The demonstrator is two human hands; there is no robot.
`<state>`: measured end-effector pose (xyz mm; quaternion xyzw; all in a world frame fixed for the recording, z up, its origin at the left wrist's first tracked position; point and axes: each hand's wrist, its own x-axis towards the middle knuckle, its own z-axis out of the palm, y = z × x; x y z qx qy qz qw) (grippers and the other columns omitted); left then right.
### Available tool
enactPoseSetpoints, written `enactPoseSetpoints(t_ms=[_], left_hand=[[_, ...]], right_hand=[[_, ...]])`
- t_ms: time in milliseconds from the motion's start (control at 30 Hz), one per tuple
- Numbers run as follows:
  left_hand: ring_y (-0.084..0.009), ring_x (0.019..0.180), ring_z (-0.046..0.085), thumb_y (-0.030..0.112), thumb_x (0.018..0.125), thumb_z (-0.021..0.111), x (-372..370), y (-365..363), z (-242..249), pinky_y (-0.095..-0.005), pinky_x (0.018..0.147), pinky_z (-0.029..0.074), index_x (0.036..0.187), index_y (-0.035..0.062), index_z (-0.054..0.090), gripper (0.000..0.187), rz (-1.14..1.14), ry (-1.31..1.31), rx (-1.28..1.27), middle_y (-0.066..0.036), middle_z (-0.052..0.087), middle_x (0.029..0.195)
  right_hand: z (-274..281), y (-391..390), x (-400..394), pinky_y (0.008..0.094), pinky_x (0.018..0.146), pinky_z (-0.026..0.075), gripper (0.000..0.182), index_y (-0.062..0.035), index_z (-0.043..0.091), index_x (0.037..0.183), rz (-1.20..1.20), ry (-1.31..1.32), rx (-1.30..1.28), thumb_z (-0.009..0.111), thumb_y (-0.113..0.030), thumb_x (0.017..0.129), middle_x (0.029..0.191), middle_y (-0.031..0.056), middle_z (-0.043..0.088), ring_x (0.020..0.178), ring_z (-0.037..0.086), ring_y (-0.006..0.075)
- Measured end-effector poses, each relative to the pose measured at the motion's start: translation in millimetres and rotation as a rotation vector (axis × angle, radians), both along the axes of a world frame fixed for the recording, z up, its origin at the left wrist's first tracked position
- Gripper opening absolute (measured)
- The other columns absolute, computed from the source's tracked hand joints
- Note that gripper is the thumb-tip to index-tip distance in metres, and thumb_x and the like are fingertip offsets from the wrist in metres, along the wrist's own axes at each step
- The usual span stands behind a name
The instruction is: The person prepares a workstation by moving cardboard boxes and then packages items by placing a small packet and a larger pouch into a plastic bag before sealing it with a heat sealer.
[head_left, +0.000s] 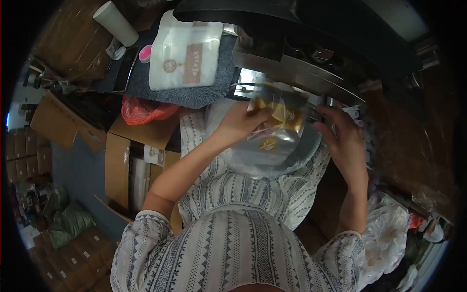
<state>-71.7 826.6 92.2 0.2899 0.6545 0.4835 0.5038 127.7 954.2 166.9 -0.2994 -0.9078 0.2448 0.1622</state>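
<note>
My left hand (241,124) grips the left edge of a clear plastic pouch (277,124) with a gold label, holding it up to the metal machine (301,73) in front of me. Close to the pouch's right edge is my right hand (343,138), fingers spread; whether it touches the pouch is unclear. Under the held pouch, a stack of similar silvery pouches (265,155) rests on my lap.
White printed bags (185,51) lie on a grey mat (219,82) to the left, beside a white roll (116,23). Cardboard boxes (119,165) and an orange bag (143,109) stand at my left. White plastic bags (389,238) are at my right.
</note>
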Motion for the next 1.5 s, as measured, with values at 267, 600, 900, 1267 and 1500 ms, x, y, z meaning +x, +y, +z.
enactPoseSetpoints(t_ms=[267,600,900,1267,1500], left_hand=[[-0.0340,0.095,0.060,0.031,0.087,0.063,-44,-8,-1,-0.0406,0.081,0.047,0.116,-0.0024,0.055,0.045,0.176,0.804,0.158,-0.020,0.060,0.110],[-0.0322,0.086,0.059,0.008,0.079,0.065,-77,-93,-17,-0.0376,0.072,0.047,0.104,0.0062,0.063,0.025,0.220,1.270,-0.079,-0.014,0.060,0.094],[-0.0275,0.068,0.059,0.002,0.075,0.065,-18,-81,48,-0.0349,0.058,0.046,0.091,0.0076,0.066,0.017,0.304,1.321,0.188,-0.008,0.058,0.078],[-0.0237,0.060,0.059,0.009,0.082,0.064,8,-55,14,-0.0334,0.054,0.044,0.092,0.0053,0.066,0.012,-0.179,0.766,0.209,-0.009,0.060,0.077],[-0.0139,0.081,0.066,0.018,0.090,0.063,-2,16,0,-0.0223,0.067,0.053,0.102,-0.0053,0.064,0.026,0.070,-0.305,0.015,-0.011,0.066,0.093]], right_hand=[[-59,59,37,0.0449,0.072,0.049,0.022,-0.0044,0.060,0.104,-0.360,-0.228,0.454,0.055,-0.006,0.083,0.093,0.0170,0.062,0.083,0.061,0.0381],[-17,36,45,0.0351,0.068,0.051,0.016,-0.0019,0.064,0.094,-0.386,-0.011,-0.351,0.064,-0.002,0.077,0.094,0.0113,0.065,0.079,0.064,0.0234],[8,-24,-30,0.0332,0.075,0.051,0.025,-0.0041,0.065,0.098,0.328,0.288,0.022,0.065,0.007,0.076,0.101,0.0074,0.061,0.086,0.061,0.0201],[0,-20,-30,0.0343,0.077,0.051,0.022,-0.0038,0.063,0.100,0.326,0.250,-0.340,0.063,0.004,0.079,0.106,0.0095,0.062,0.093,0.062,0.0265],[-4,4,16,0.0400,0.077,0.050,0.035,-0.0047,0.057,0.114,-0.012,-0.053,-0.012,0.065,-0.006,0.080,0.106,0.0153,0.062,0.087,0.062,0.0348]])
